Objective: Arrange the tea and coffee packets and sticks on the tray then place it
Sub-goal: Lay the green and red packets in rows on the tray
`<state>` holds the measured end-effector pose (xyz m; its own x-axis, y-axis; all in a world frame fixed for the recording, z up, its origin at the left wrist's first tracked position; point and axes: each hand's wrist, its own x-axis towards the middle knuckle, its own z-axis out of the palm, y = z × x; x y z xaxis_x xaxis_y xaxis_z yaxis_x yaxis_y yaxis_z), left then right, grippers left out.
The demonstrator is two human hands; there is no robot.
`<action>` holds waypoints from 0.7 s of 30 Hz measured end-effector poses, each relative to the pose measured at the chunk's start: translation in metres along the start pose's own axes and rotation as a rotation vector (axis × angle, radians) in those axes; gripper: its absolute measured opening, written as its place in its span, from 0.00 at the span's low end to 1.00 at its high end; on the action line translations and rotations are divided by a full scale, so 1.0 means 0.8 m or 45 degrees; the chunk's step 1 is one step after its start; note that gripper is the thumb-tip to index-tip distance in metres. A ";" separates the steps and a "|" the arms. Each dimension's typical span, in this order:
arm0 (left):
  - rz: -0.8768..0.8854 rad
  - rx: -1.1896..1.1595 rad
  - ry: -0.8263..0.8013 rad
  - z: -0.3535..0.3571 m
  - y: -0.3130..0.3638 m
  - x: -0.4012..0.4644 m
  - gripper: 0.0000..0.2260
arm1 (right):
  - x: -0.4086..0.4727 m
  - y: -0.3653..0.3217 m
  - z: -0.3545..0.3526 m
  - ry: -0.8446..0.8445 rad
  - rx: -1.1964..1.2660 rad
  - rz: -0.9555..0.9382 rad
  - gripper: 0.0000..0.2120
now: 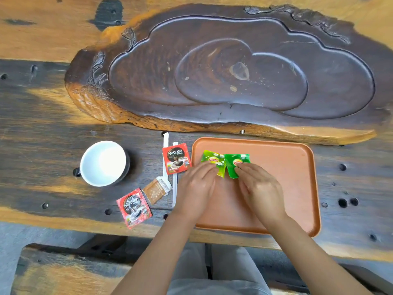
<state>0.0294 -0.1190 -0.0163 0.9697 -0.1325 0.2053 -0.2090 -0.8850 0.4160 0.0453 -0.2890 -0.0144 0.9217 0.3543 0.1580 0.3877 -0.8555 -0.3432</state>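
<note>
Two green tea packets lie side by side on the orange tray [293, 188]. My left hand [195, 188] rests its fingertips on the lighter green packet [212, 160]. My right hand [259, 188] touches the darker green packet [236, 162] in the same way. Both hands lie flat, palms down, fingers pressing the packets rather than wrapping them. Left of the tray, on the table, lie a red coffee packet [176, 159], a second red coffee packet [134, 207], a brown sachet [156, 190] and two white sticks [174, 188] [165, 145].
A white cup [104, 162] with a dark handle stands left of the packets. A large carved dark wooden tea board [212, 71] fills the table behind the tray. The table's front edge runs just below the tray, with a bench beneath.
</note>
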 end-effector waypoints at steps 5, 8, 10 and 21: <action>-0.121 0.090 -0.458 0.013 0.004 -0.012 0.24 | -0.013 0.007 0.017 -0.141 -0.001 0.042 0.10; -0.153 0.134 -0.548 0.010 0.011 -0.009 0.27 | -0.010 0.006 0.020 -0.148 0.029 0.075 0.12; -0.175 0.170 -0.560 0.010 0.013 -0.005 0.28 | -0.005 0.007 0.020 -0.158 0.039 0.095 0.12; -0.235 0.202 -0.567 0.016 0.012 0.016 0.28 | 0.015 0.017 0.013 -0.237 0.080 0.108 0.14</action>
<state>0.0411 -0.1347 -0.0209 0.9557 -0.1142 -0.2713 -0.0405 -0.9639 0.2632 0.0621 -0.2925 -0.0268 0.9355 0.3504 -0.0455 0.3032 -0.8622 -0.4058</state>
